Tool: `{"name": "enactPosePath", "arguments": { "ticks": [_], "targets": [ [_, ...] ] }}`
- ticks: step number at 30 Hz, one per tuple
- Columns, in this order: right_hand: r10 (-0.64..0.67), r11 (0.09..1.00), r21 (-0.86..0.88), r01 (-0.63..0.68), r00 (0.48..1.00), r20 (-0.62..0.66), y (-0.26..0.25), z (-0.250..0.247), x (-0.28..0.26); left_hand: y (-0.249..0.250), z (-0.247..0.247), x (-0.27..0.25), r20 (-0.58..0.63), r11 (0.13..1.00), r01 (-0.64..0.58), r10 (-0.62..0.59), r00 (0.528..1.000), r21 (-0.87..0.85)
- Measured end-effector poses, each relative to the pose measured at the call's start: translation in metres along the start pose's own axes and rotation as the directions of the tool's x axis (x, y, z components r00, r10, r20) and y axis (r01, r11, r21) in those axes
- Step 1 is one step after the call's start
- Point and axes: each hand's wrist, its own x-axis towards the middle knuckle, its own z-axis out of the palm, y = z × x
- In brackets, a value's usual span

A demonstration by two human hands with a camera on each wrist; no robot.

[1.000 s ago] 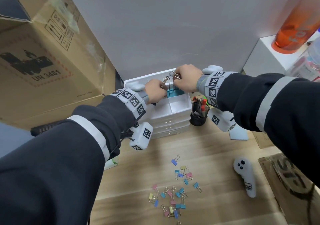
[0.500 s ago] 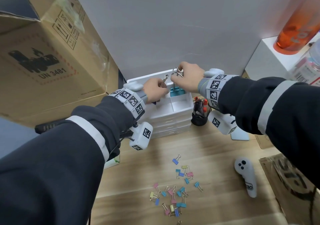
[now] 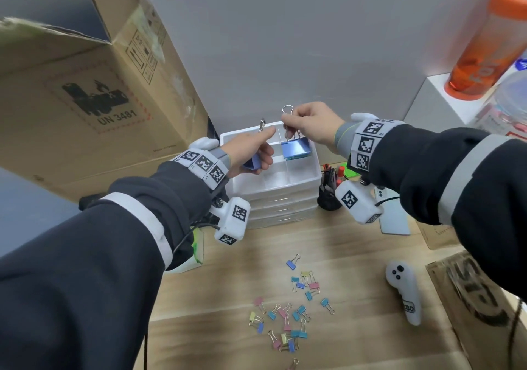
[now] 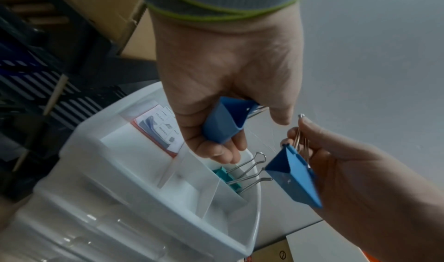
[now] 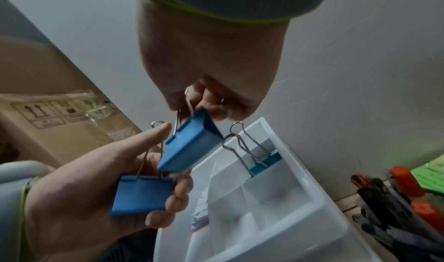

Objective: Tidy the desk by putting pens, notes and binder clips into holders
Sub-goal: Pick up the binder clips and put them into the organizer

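My left hand point(image 3: 261, 155) grips a large blue binder clip point(image 3: 252, 165) by its body and wire handles, just above the white organizer tray point(image 3: 309, 177). To its right, my right hand point(image 3: 288, 124) pinches the wire handles of a second large blue clip point(image 3: 296, 148), which hangs over the tray's back right compartment. In the left wrist view both clips show, the left one point(image 4: 224, 122) and the right one point(image 4: 295, 177). Teal clips point(image 5: 264, 161) stand in that compartment. Sticky notes point(image 4: 158, 127) lie in the back left compartment. Several small coloured clips point(image 3: 291, 312) lie loose on the desk.
The tray tops a stack of clear drawers point(image 3: 282, 207) against the wall. A black pen cup point(image 3: 329, 190) stands to its right. A big cardboard box point(image 3: 85, 98) is at the left, an orange bottle point(image 3: 482, 41) on a white block at the right, and a white controller point(image 3: 403, 292) on the desk.
Both hands have risen a little from the tray and drawn slightly apart. The two blue clips now hang clear above the compartments.
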Motion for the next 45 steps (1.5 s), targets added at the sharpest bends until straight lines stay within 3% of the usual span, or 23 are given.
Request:
{"name": "enactPosePath", "arguments": {
  "ticks": [7, 13, 18, 21, 27, 33, 38, 41, 43, 45],
  "targets": [
    [0.022, 0.969, 0.237, -0.077, 0.973, 0.229, 0.001, 0.006, -0.017, -0.003, 0.006, -0.020, 0.124, 0.999, -0.006, 0.011, 0.992, -0.043],
    [0.074, 0.943, 0.308, -0.129, 0.980, 0.184, 0.004, 0.007, -0.020, -0.006, 0.007, -0.026, 0.188, 0.994, -0.060, 0.076, 0.979, -0.092],
    [0.129, 0.893, 0.403, -0.202, 0.971, 0.202, 0.005, 0.004, -0.019, -0.008, 0.005, -0.032, 0.298, 0.997, -0.060, 0.073, 0.952, -0.053],
    [0.159, 0.864, 0.443, -0.241, 0.964, 0.215, 0.003, 0.003, -0.020, -0.008, 0.006, -0.032, 0.304, 0.996, -0.064, 0.082, 0.949, -0.068],
    [0.175, 0.909, 0.350, -0.227, 0.969, 0.175, -0.004, 0.007, -0.014, -0.001, 0.010, -0.026, 0.273, 0.998, -0.054, 0.056, 0.960, -0.012],
    [0.096, 0.963, 0.237, -0.127, 0.986, 0.137, -0.002, 0.006, -0.008, -0.007, 0.012, -0.018, 0.282, 0.998, -0.039, 0.026, 0.959, 0.040],
    [0.081, 0.959, 0.249, -0.132, 0.975, 0.206, 0.000, 0.010, -0.007, -0.007, 0.013, -0.012, 0.234, 0.999, -0.022, 0.016, 0.972, 0.025],
    [0.036, 0.965, 0.250, -0.076, 0.987, 0.160, -0.006, 0.010, -0.004, -0.005, 0.009, -0.006, 0.188, 0.998, -0.061, 0.063, 0.980, -0.018],
    [-0.003, 0.977, 0.215, -0.019, 0.995, 0.103, -0.009, 0.007, 0.001, -0.005, 0.005, -0.002, 0.064, 0.993, -0.117, 0.119, 0.991, -0.029],
    [-0.041, 0.993, 0.113, 0.036, 0.998, 0.044, -0.012, 0.006, 0.008, -0.006, 0.000, 0.002, -0.126, 0.950, -0.227, 0.257, 0.958, 0.214]
  ]
}}
